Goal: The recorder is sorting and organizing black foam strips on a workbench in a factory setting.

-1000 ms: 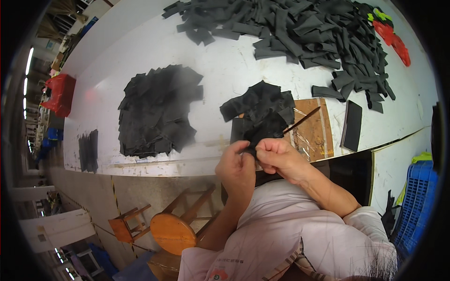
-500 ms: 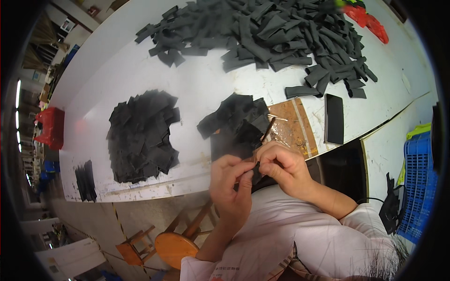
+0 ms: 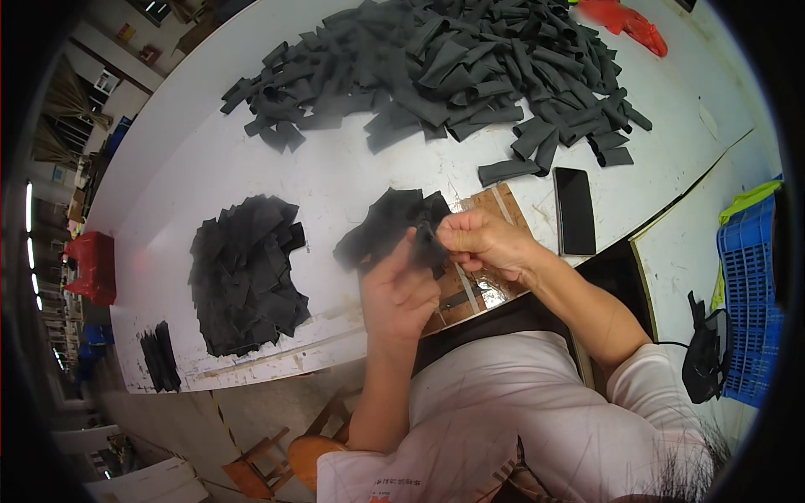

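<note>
Above the wooden board (image 3: 490, 220) at the white bench (image 3: 335, 176) edge, the left hand (image 3: 401, 289) and right hand (image 3: 482, 241) each close their grip on 1 small black fabric piece (image 3: 429, 250), best kept taut and pinched by its edges.

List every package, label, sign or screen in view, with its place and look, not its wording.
Phone: flat on the white table, right of the wooden board; a dark rectangle, screen off.
Blue crate: far right, below the table edge; slatted plastic.
Printed mark on the white shirt: bottom edge, small and reddish.
</note>
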Tool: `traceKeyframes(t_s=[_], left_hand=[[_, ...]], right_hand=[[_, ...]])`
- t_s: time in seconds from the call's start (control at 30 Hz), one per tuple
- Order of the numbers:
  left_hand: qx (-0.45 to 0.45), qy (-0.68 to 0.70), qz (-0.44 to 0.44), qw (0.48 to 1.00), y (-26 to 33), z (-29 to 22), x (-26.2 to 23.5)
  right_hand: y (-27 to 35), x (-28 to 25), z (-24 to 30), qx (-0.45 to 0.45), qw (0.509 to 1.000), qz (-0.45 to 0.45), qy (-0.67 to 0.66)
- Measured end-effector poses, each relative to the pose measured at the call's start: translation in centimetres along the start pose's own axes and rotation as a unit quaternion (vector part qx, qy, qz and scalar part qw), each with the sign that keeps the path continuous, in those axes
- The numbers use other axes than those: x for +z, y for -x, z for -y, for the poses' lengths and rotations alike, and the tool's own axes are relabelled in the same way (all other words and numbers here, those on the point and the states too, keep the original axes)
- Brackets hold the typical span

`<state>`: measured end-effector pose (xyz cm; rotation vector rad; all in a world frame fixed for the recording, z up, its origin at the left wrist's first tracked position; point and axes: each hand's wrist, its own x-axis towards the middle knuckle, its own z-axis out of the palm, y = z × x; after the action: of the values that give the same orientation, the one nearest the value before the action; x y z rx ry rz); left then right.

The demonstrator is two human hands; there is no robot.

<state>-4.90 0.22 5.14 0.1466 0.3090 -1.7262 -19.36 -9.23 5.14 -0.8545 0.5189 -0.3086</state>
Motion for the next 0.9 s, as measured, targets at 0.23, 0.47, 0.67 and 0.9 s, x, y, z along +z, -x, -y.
traceKeyframes(t_s=[0.23,0.47,0.67,0.9], left_hand=[[0.393,-0.797,0.005,0.458,0.5,1.6,3.1],[0.417,-0.545,0.062,0.725,0.8,1.8,3.4],[0.409,-0.524,0.035,0.746,0.5,1.9,0.5],[0.273,-0.727,0.064,0.627,-0.9,2.2,5.6]], right_hand=[[0.5,1.0,0.9,-0.067,0.973,-0.046,0.217],[2.4,3.9,2.7,-0.421,0.740,-0.153,0.503],[1.3,1.1,0.0,-0.339,0.640,-0.103,0.682],[2.1,1.1,1.2,-0.441,0.708,-0.107,0.540]])
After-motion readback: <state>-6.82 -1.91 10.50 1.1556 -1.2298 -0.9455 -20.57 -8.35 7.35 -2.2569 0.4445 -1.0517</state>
